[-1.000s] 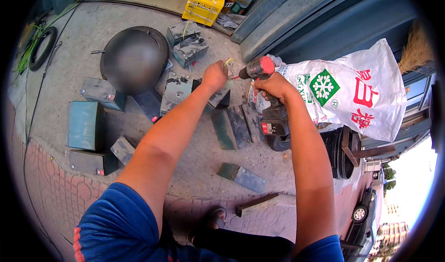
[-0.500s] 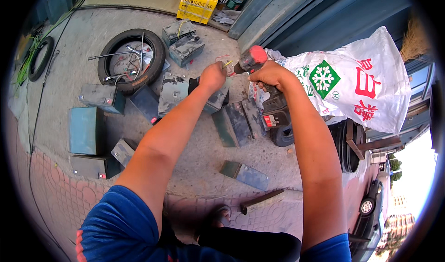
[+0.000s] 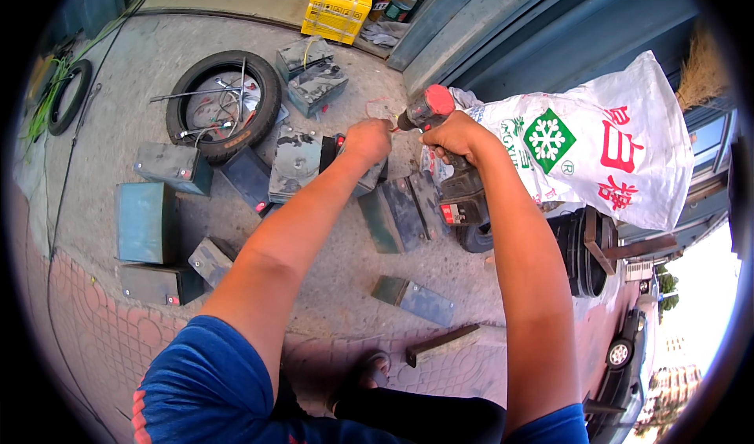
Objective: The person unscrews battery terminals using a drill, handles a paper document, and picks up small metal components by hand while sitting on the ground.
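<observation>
My right hand (image 3: 457,135) is wrapped round the grip of a red and black cordless drill (image 3: 430,108), whose chuck points left. Its battery pack hangs below my wrist. Close to the chuck, my left hand (image 3: 369,139) is closed with the fingertips pinched together. A thin reddish bit of something shows between those fingertips and the drill; its kind is too small to tell. Under the left wrist sit grey box-shaped batteries (image 3: 295,169), partly hidden by my forearm. Other dusty batteries (image 3: 402,208) stand on the concrete between my arms.
A scooter tyre (image 3: 182,98) with a cross wrench (image 3: 238,90) inside lies at the far left. More batteries (image 3: 146,222) stand left of my left arm. A white woven sack (image 3: 581,130) leans at the right above a black bucket (image 3: 577,251). A yellow carton (image 3: 338,8) stands at the back.
My left hand has moved slightly right and down, its fingertips closer to the drill's chuck. The yellow piece that stuck out of its fingers no longer shows. The drill has tilted slightly.
</observation>
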Tool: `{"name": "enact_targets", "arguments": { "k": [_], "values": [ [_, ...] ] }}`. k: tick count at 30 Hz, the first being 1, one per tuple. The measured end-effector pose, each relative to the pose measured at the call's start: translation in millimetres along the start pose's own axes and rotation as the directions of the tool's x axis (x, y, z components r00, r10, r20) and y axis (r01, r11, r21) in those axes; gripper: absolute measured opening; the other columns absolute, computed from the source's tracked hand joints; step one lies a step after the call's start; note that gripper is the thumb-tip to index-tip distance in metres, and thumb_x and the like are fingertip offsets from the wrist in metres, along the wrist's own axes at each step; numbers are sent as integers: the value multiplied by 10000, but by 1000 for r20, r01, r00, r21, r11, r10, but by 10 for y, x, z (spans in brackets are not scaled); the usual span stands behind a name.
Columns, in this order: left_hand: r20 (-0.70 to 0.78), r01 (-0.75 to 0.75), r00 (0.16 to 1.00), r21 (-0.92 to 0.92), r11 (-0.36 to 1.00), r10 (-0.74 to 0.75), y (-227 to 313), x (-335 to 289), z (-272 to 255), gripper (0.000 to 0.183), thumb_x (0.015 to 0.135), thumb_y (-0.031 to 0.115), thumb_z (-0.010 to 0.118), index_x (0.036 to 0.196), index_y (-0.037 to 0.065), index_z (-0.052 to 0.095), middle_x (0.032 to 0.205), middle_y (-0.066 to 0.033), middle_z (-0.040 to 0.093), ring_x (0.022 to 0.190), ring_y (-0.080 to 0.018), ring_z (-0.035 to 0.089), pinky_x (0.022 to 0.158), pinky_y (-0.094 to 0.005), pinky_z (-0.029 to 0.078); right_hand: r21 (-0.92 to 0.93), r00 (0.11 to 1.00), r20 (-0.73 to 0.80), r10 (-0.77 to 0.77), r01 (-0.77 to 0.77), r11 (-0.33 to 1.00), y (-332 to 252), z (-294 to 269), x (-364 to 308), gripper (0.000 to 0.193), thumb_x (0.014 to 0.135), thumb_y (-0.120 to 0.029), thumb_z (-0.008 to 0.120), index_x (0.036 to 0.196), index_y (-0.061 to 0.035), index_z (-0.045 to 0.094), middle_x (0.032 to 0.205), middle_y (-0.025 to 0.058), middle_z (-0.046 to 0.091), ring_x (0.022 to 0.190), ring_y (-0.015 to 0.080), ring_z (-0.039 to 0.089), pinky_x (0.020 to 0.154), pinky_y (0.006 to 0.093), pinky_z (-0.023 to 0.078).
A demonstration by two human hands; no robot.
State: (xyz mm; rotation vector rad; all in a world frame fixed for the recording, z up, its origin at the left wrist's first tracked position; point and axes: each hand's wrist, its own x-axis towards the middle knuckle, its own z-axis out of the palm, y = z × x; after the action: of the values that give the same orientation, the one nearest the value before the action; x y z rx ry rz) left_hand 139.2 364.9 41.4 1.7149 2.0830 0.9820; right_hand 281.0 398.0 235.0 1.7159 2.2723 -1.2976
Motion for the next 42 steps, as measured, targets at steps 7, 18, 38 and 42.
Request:
{"name": "enact_targets", "arguments": {
  "k": [7, 18, 38, 42],
  "values": [
    [0, -41, 999, 173, 984, 42, 73, 26, 85, 207, 867, 150, 624, 978, 142, 799, 1006, -132, 785, 962, -318, 757, 846, -442, 598, -68, 998, -46, -32, 28, 997, -42, 106, -160, 144, 849, -69, 782, 832, 14, 666, 649, 65, 619, 505, 148, 559, 443, 328, 455],
    [-194, -140, 968, 106, 984, 159, -15, -33, 5, 176, 846, 124, 632, 967, 122, 761, 994, -142, 752, 886, -322, 748, 794, -460, 598, 64, 974, -194, -115, 130, 989, 104, 252, -562, 159, 876, -116, 796, 918, -23, 674, 728, 16, 644, 542, 111, 554, 500, 290, 444],
    [-234, 545, 827, 108, 831, -511, -2806, -418, -2039, 534, 922, 369, 723, 1344, 47, 662, 1306, -275, 684, 1245, -397, 656, 1037, -499, 530, 331, 939, -302, -163, 264, 906, 614, 868, -1564, 139, 899, -61, 797, 979, -55, 684, 765, -24, 638, 597, 70, 547, 556, 258, 427],
    [-35, 412, 911, 64, 909, -411, -2264, -585, -1780, 572, 932, 423, 723, 1298, -14, 665, 1271, -287, 696, 1224, -412, 666, 1041, -498, 529, 358, 928, -344, -142, 270, 894, 635, 971, -1482, 142, 909, -81, 796, 993, -50, 686, 770, -23, 640, 595, 66, 548, 546, 255, 428]
  ]
}}
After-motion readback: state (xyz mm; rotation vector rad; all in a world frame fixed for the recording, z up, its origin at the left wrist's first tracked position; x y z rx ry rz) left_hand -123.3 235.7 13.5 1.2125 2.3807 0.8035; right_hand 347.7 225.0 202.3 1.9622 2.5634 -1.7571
